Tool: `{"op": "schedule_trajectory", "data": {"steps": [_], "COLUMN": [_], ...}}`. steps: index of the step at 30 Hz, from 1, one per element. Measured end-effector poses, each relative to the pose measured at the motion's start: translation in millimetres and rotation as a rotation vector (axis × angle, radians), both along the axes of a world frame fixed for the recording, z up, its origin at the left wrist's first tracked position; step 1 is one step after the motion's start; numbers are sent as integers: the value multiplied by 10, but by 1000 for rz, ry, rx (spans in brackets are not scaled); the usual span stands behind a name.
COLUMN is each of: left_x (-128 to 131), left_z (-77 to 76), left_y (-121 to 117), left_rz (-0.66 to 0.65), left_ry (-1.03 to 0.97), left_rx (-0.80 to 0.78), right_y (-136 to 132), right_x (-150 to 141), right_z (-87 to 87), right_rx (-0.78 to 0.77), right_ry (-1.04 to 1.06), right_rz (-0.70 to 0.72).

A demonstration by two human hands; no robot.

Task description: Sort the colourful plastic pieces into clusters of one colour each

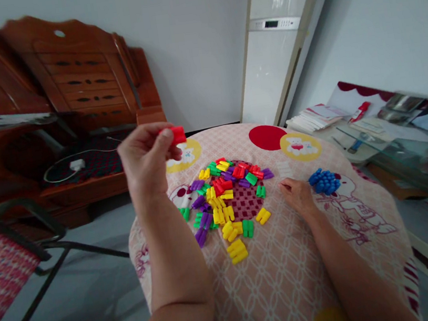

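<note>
Raised above the table's left side, my left hand (149, 151) is closed, pinching a red plastic building piece (178, 134) between thumb and fingers. My right hand (297, 195) rests on the tablecloth with its fingers curled in, and nothing shows in it. Between the hands spreads a loose heap of small double-tube building pieces: yellow pieces (237, 251), green pieces (248, 228), purple pieces (204, 229) and red pieces (222, 186). Just right of my right hand sits a tight cluster of blue pieces (324, 182).
The round table wears a patterned pink tablecloth (277, 273). A carved wooden bench (83, 78) stands behind on the left, a woven chair (6, 269) nearer. To the right is a glass-topped stand (392, 156) with papers (317, 119); a tall white appliance (272, 62) stands at the back.
</note>
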State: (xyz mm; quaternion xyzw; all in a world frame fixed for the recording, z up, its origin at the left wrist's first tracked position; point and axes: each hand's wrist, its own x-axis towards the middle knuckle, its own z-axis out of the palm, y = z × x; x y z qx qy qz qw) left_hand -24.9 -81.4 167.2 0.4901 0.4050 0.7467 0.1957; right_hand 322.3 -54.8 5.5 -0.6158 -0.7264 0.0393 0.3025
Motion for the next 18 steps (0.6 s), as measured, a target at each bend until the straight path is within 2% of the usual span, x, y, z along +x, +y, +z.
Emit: {"op": "schedule_trajectory", "data": {"steps": [3,11,14,18], "left_x": [81,111,68,-16], "left_z": [-57,-38,-37,-13], "left_y": [63,5,-16,-67], "left_rz": [-127,-225,-191,-51], "left_ry": [101,223,217,167], "left_rx": [-153,-241,-236,-205], "right_y": [-9,-4,4,21], "right_x": [-7,-1,7,31], "right_z": [-5,-43,-50,-53], "right_rx": [8,26,12,-21], "right_ry": [18,42,45,25], "right_rz": [19,46,25,3]}}
